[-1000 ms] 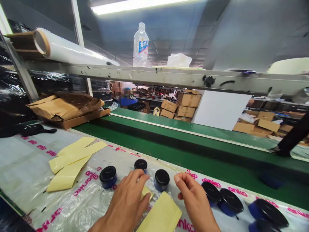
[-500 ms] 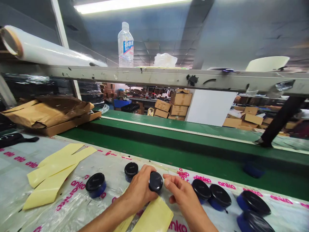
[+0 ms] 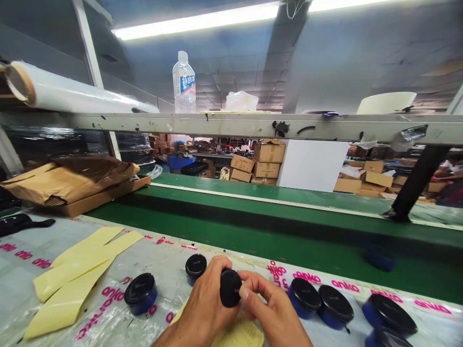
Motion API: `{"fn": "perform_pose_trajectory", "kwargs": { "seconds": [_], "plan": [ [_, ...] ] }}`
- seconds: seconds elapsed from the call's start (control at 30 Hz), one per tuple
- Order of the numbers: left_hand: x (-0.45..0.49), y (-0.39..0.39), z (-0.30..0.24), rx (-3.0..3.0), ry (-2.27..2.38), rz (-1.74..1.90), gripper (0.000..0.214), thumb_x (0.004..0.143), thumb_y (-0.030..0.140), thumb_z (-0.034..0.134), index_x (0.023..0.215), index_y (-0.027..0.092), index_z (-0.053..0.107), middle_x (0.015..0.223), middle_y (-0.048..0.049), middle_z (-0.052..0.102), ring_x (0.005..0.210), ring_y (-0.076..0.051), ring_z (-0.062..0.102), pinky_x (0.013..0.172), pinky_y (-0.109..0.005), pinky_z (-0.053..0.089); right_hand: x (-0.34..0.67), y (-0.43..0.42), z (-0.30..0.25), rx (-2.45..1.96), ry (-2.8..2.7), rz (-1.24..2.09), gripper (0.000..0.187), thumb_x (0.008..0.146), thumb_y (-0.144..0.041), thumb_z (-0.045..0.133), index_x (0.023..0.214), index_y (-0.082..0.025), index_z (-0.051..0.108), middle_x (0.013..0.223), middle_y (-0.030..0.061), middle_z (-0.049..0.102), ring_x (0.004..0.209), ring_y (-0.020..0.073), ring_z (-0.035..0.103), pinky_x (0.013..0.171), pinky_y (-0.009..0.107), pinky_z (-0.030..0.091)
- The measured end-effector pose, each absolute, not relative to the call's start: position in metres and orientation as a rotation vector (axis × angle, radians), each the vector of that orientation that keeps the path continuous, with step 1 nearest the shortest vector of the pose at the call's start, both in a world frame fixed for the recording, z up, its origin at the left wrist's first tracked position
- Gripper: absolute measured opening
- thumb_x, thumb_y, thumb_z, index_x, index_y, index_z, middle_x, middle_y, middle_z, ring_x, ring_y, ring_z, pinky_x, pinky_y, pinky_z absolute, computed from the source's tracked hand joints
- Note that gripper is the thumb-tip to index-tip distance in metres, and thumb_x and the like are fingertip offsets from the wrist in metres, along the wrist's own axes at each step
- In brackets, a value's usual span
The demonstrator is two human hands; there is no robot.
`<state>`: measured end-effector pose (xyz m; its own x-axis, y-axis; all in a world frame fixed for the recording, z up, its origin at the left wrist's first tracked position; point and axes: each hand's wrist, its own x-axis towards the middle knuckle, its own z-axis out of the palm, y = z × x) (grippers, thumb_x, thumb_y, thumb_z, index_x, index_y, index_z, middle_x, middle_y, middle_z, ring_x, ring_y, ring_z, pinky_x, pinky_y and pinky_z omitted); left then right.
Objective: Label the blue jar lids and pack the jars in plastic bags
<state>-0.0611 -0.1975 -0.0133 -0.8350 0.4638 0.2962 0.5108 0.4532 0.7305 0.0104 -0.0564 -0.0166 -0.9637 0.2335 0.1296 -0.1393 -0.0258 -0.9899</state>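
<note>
My left hand grips a small round container with a black lid, its top tilted up and facing me. The thumb and forefinger of my right hand are pinched together at the lid's right edge. A tiny pale bit shows at those fingertips, too small to name. Under both hands lies a yellow paper strip, partly covered by them. Just behind my left hand stands a blue jar with a black lid; a similar jar is farther left.
Several more blue jars stand to the right, and another blue jar is on the green conveyor belt. Yellow strips lie at left near a cardboard tray. A metal shelf crosses above, with a bottle.
My right fingertips have closed in from the right onto the lid's edge. The lid looked glossy before and now looks matt. The camera view has tipped up slightly.
</note>
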Motion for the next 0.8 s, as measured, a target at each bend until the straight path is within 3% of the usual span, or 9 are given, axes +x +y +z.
{"fn": "perform_pose_trajectory", "kwargs": {
  "seconds": [0.17,0.3,0.43,0.53,0.67,0.8],
  "plan": [
    [-0.058,-0.198,-0.007,-0.913,-2.655,-1.760,0.048,0.064,0.018,0.072,0.107,0.022,0.053,0.097,-0.0002,0.072,0.084,-0.020,0.066,0.071,-0.027,0.049,0.009,-0.055,-0.018,-0.079,-1.922,2.201,0.038,0.078,-0.053,0.072,0.067,-0.018,0.062,0.108,0.0121,0.073,0.096,0.0272,0.065,0.081,0.034,0.050],
    [-0.059,-0.205,-0.002,-1.130,-2.623,-1.978,0.059,0.063,0.007,0.061,0.118,0.023,0.053,0.102,0.0014,0.071,0.090,-0.019,0.066,0.075,-0.027,0.051,0.009,-0.050,-0.017,-0.210,-1.915,2.190,0.039,0.076,-0.056,0.073,0.073,-0.017,0.068,0.097,0.0115,0.074,0.090,0.0262,0.065,0.071,0.030,0.048],
    [-0.060,-0.208,0.000,-1.111,-2.635,-1.857,0.059,0.062,0.004,0.058,0.116,0.026,0.057,0.103,0.0020,0.072,0.094,-0.021,0.067,0.079,-0.030,0.052,0.010,-0.050,-0.012,-0.266,-1.904,2.181,0.040,0.073,-0.057,0.073,0.071,-0.018,0.067,0.093,0.0105,0.074,0.088,0.0264,0.066,0.071,0.031,0.048],
    [-0.059,-0.205,-0.004,-0.995,-2.648,-1.669,0.056,0.059,0.003,0.061,0.111,0.024,0.059,0.103,0.0003,0.072,0.094,-0.022,0.067,0.083,-0.032,0.052,0.011,-0.053,-0.008,-0.219,-1.939,2.139,0.038,0.075,-0.054,0.071,0.063,-0.019,0.060,0.092,0.0100,0.073,0.097,0.0286,0.064,0.078,0.032,0.048],
    [-0.056,-0.202,-0.012,-1.012,-2.583,-1.574,0.048,0.068,0.006,0.063,0.112,0.025,0.058,0.109,-0.0001,0.070,0.099,-0.021,0.066,0.088,-0.032,0.050,0.012,-0.056,-0.009,-0.106,-1.982,2.071,0.034,0.079,-0.048,0.068,0.062,-0.020,0.058,0.100,0.0089,0.073,0.102,0.0286,0.063,0.091,0.035,0.046],
    [-0.053,-0.201,-0.014,-1.105,-2.479,-1.522,0.042,0.075,0.007,0.061,0.112,0.027,0.057,0.112,0.0009,0.067,0.102,-0.019,0.064,0.089,-0.030,0.050,0.011,-0.057,-0.012,-0.105,-2.008,2.044,0.031,0.081,-0.045,0.067,0.065,-0.019,0.061,0.112,0.0095,0.071,0.100,0.0285,0.062,0.094,0.038,0.045]
  ]
}}
